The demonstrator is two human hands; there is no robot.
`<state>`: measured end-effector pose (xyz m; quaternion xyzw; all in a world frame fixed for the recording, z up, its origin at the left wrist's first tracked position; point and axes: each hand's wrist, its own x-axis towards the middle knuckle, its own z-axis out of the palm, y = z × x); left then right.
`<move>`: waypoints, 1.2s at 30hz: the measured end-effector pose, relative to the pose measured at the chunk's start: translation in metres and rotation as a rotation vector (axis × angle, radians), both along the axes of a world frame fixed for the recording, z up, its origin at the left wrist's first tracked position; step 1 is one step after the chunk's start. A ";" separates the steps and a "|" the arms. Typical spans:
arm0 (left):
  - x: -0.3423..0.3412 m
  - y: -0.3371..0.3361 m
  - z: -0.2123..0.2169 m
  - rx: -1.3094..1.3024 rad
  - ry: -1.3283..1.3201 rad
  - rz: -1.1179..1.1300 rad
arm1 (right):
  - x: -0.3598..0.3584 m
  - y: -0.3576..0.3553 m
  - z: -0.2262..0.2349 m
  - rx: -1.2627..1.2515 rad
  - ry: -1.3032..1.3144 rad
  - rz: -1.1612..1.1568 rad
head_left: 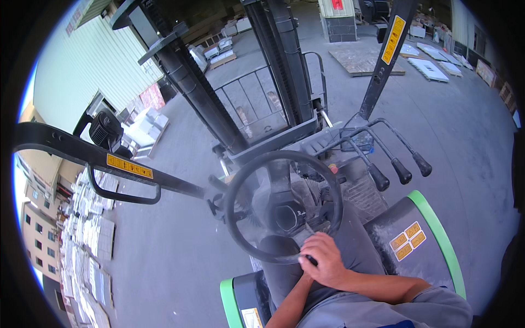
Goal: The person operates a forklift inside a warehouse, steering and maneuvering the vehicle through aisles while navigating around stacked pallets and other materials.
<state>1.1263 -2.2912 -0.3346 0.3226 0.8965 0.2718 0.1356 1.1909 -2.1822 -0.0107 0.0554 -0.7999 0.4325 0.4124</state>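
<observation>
One hand (pixel 324 261) is closed over the near rim of the black steering wheel (pixel 283 205), its forearm coming in from the lower right. A second forearm enters from below, and its hand lies hidden beneath the first, so its grip cannot be told. Right of the wheel stand three black-knobbed levers (pixel 402 170). Beyond rises the forklift mast (pixel 284 65), over grey concrete floor (pixel 180 262).
</observation>
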 end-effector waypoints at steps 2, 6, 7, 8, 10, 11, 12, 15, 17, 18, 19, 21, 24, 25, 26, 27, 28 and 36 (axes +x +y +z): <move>-0.001 -0.008 0.001 -0.060 0.006 -0.001 | -0.007 -0.020 -0.006 0.000 0.033 -0.003; -0.006 -0.024 0.008 -0.158 0.018 -0.031 | -0.016 -0.036 -0.012 0.018 0.097 -0.016; -0.007 -0.027 0.009 -0.175 0.018 -0.037 | -0.017 -0.038 -0.012 0.035 0.113 -0.037; -0.008 -0.030 0.010 -0.181 0.015 -0.043 | -0.016 -0.039 -0.013 0.036 0.128 -0.059; -0.010 -0.037 0.010 -0.201 0.018 -0.052 | -0.015 -0.043 -0.014 0.033 0.143 -0.085; -0.010 -0.039 0.009 -0.208 0.018 -0.057 | -0.015 -0.046 -0.015 0.032 0.147 -0.089; -0.011 -0.042 0.008 -0.212 0.020 -0.056 | -0.015 -0.050 -0.017 0.032 0.127 -0.084; -0.015 -0.051 -0.001 -0.196 0.036 -0.045 | -0.018 -0.063 -0.023 0.016 0.166 -0.115; -0.021 -0.056 -0.013 -0.170 0.051 -0.031 | -0.026 -0.076 -0.028 0.052 0.176 -0.105; -0.023 -0.058 -0.021 -0.155 0.058 -0.022 | -0.030 -0.083 -0.031 0.057 0.183 -0.086; -0.025 -0.060 -0.029 -0.133 0.064 -0.009 | -0.034 -0.092 -0.033 0.083 0.183 -0.066; -0.031 -0.062 -0.047 -0.067 0.110 0.013 | -0.048 -0.113 -0.034 0.123 0.179 -0.008; -0.039 -0.064 -0.066 0.044 0.249 0.024 | -0.074 -0.148 -0.029 0.176 0.181 0.033; -0.043 -0.067 -0.069 0.058 0.281 0.016 | -0.086 -0.160 -0.025 0.187 0.184 0.036; -0.047 -0.071 -0.070 0.052 0.288 -0.008 | -0.100 -0.172 -0.020 0.184 0.208 0.034; -0.052 -0.077 -0.069 0.046 0.296 -0.031 | -0.115 -0.183 -0.016 0.183 0.226 0.032; -0.053 -0.083 -0.067 -0.025 0.172 0.004 | -0.128 -0.191 -0.013 0.182 0.241 0.031; -0.078 -0.126 -0.050 0.052 0.016 -0.015 | -0.172 -0.236 -0.028 0.137 0.314 0.009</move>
